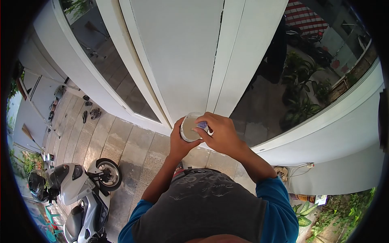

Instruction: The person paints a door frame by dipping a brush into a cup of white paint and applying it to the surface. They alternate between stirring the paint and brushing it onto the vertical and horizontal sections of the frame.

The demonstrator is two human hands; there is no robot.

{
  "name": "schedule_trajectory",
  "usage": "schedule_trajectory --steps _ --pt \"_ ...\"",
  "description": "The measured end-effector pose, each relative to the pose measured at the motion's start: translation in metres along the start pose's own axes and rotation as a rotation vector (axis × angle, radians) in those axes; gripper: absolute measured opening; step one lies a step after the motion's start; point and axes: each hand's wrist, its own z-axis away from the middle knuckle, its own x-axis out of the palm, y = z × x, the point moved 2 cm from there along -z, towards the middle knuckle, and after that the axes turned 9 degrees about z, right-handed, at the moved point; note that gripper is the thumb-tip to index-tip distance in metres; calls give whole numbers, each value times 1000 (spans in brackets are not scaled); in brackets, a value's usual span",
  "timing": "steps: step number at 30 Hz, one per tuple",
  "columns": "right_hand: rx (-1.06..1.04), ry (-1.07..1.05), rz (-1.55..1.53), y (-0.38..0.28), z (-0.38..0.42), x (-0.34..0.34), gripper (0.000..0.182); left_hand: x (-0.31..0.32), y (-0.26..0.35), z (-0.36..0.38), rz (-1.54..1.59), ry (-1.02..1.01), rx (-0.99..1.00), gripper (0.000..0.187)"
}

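Observation:
My left hand (181, 142) is wrapped round the side of a white round tub (183, 135), with its thumb along the near rim. Cloudy greyish liquid (189, 126) shows inside the tub. Over the tub's right side, my right hand (222, 133) pinches a small purple-blue piece (202, 124) between thumb and fingers. Its exact kind is too small to make out, and the fingers hide part of it. Both hands are in front of my body, close to a white door panel (178, 52).
Dark glass panes (259, 109) flank the white frame ahead. A silver-white motorcycle (77, 190) is parked at the left on the paved floor (133, 162). Sandals (95, 113) lie by the left wall. A cable (300, 166) and plants (340, 214) are at the right.

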Motion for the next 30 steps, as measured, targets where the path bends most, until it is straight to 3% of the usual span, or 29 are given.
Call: schedule_trajectory --steps 17,21,25,30 --pt "-26 39 -106 13 21 -7 18 18 3 16 -15 31 2 97" --pt "291 199 -453 39 25 -7 16 18 -5 22 7 71 24 98" --pt "364 277 -635 56 32 -10 13 20 2 25 19 88 -7 99" --pt "234 200 -476 38 37 -20 15 25 5 31 -35 58 6 99"
